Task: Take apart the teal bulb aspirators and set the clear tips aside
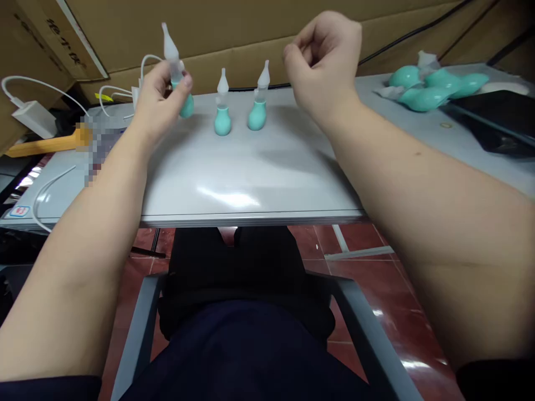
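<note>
My left hand (161, 100) is closed round a nasal aspirator (170, 47) with a clear pointed tip and a turquoise bulb, held upright over the left part of the table. Two more nasal aspirators stand side by side on the tabletop: one upright (223, 120), and to its right another (257, 116) leaning slightly right. My right hand (326, 61) is raised to the right of that pair, apart from both. Its fingers are curled in, and nothing shows sticking out of them; part of the palm side is hidden.
Loose turquoise bulbs (438, 86) lie at the table's back right, beside a dark flat object (497, 122). White cables and a charger (35, 118) are at the left, near a yellow-orange handle (45, 146). A cardboard wall (251, 28) closes the back.
</note>
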A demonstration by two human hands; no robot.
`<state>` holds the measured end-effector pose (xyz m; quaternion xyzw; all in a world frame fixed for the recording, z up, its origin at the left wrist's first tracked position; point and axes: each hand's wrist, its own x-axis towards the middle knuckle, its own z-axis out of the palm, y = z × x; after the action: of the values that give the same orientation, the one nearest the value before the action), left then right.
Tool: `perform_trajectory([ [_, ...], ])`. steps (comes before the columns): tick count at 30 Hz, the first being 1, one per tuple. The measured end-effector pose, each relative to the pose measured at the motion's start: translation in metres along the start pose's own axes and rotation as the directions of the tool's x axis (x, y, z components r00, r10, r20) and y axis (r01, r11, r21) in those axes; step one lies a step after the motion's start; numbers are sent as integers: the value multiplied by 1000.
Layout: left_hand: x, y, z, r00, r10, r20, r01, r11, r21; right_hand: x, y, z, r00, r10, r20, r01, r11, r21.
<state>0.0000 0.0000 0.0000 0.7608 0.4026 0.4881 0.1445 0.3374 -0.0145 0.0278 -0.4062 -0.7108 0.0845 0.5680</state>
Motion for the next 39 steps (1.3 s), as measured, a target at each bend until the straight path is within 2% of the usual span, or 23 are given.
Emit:
perform_trajectory([
  [4, -4, 20, 0, 997, 52, -63, -54, 998, -38, -12, -20, -4, 995, -85, 56, 83, 995, 48],
  [6, -11, 33, 7, 997, 75, -18, -75, 997, 15, -19, -29, -1, 988, -116, 103, 107, 990, 87],
  [8, -18, 47, 16, 989, 147, 8, -147, 984, 98, -25, -35, 5, 973, -140, 181, 102, 974, 203],
  [9, -22, 53, 22, 982, 187, -20, -183, 974, 132, -27, -38, 9, 961, -156, 229, 87, 955, 285],
  [12, -32, 71, 36, 986, 146, 76, -156, 975, 158, -34, -44, 18, 905, -207, 371, 19, 892, 452],
  [14, -38, 81, 40, 983, 113, 145, -137, 977, 165, -39, -48, 20, 870, -204, 449, -15, 899, 438],
  [17, -43, 92, 39, 970, 73, 232, -110, 982, 152, -44, -53, 18, 851, -139, 506, -82, 918, 388],
  [21, -44, 94, 34, 908, -6, 419, -21, 998, 61, -45, -53, 15, 819, -106, 563, -165, 898, 408],
  [24, -45, 92, 30, 857, -51, 512, 58, 998, 2, -43, -50, 17, 781, -104, 616, -227, 872, 435],
  [27, -47, 93, 27, 831, -121, 543, 122, 992, 34, -43, -48, 18, 741, -77, 667, -289, 860, 421],
  [30, -48, 96, 25, 810, -159, 564, 149, 987, 63, -43, -49, 18, 736, -76, 673, -284, 867, 409],
  [35, -47, 102, 24, 794, -137, 592, 149, 988, 29, -40, -52, 14, 715, -65, 696, -296, 874, 386],
  [39, -46, 102, 24, 776, -128, 617, 197, 980, -44, -39, -56, 11, 694, -45, 719, -325, 871, 368],
])
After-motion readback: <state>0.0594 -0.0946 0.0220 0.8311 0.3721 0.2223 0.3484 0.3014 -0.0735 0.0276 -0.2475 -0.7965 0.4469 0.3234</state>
